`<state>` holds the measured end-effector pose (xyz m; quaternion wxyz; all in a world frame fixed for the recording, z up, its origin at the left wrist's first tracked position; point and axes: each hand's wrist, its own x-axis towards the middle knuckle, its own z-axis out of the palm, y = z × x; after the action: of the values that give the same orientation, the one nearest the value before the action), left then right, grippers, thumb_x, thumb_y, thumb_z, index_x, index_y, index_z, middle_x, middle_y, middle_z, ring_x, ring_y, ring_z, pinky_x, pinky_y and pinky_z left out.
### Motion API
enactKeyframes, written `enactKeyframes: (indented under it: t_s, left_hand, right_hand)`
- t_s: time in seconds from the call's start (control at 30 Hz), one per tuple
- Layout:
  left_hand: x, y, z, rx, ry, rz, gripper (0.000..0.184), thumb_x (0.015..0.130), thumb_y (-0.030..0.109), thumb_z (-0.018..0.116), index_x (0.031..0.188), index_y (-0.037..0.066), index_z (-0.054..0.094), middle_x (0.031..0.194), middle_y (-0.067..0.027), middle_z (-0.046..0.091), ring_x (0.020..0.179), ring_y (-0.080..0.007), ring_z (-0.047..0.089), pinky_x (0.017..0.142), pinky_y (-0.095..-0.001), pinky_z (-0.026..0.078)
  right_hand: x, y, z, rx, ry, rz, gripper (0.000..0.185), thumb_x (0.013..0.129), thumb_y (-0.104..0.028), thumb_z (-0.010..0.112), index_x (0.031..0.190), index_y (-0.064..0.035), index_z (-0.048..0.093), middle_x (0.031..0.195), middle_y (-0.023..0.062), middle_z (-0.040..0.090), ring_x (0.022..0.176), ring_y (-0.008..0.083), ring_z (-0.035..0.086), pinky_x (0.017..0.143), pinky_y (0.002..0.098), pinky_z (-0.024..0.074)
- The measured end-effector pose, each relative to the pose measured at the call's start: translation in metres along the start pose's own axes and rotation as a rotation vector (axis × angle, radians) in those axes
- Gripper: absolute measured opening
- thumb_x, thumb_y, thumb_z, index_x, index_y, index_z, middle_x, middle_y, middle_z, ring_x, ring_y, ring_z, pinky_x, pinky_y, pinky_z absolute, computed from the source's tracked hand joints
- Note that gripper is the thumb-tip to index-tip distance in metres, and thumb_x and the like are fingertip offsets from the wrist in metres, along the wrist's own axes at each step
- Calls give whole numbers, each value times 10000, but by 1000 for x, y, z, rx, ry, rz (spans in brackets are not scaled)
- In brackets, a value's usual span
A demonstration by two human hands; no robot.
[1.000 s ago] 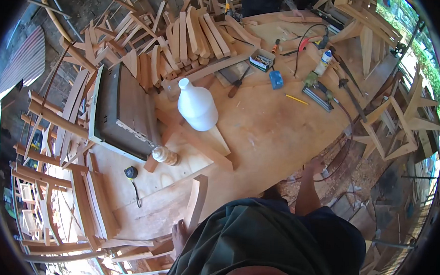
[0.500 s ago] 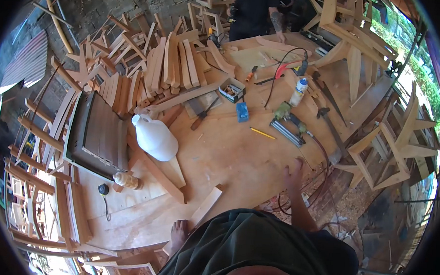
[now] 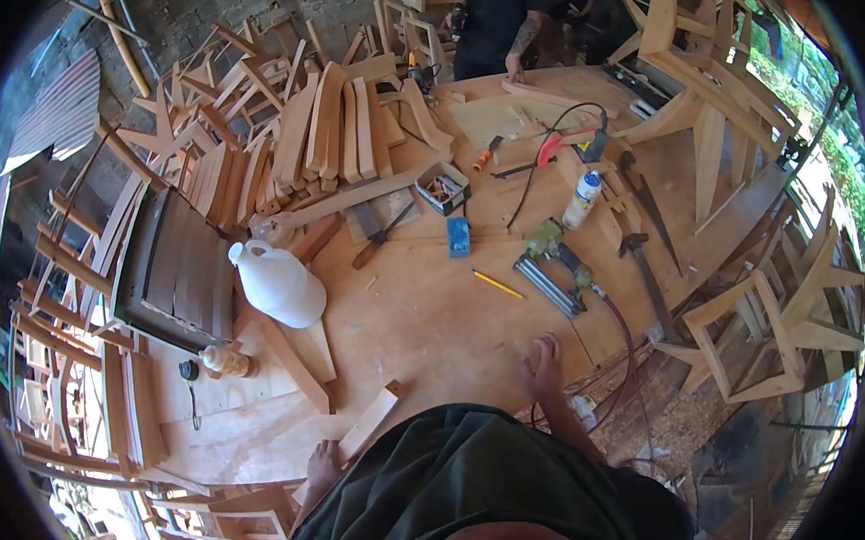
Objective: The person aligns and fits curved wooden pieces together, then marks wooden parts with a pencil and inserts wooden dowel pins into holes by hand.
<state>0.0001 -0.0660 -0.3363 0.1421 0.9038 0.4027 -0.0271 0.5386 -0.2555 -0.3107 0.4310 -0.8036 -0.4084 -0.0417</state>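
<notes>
My left hand lies across a short, straight wooden piece by the front edge of the table, its fingers bent over it. Part of that piece is hidden by my hand and dark green clothing. My right hand is open, fingers apart, at the table's front right, and I see nothing in it. Beyond it lies a green nail gun with a red-brown hose. A yellow pencil and a blue block lie further in.
A white jug, a glue bottle and a box of small pieces stand on the table. Stacked wooden parts fill the back left; wooden frames crowd the right. Across the table, another person's hand touches a curved piece.
The view has shifted, so most things sit lower and further left. My right hand has moved slightly left over the table. The other person's hand has moved left to the curved piece.
</notes>
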Motion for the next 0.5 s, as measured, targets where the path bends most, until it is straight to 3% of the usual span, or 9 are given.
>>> enactKeyframes:
  t_s: [0.23, 0.5]
  left_hand:
    - [3, 38, -40, -108, -38, -175, 588, 827, 422, 768, 1204, 14, 576, 1157, -211, 606, 1068, -409, 604, 924, -487, 520]
    - [4, 43, -48, -100, -28, -130, 595, 820, 385, 775, 1232, 8, 571, 1165, -220, 602, 1070, -418, 602, 926, -495, 516]
  right_hand:
    - [-3, 6, 2, 17, 0, 16, 434, 807, -118, 741, 1192, -2, 580, 1331, 242, 526, 1229, 428, 551, 1042, 489, 474]
    - [-2, 7, 4, 5, -15, 22, 393, 794, -79, 743, 1153, -18, 595, 1312, 233, 540, 1209, 431, 552, 1034, 498, 472]
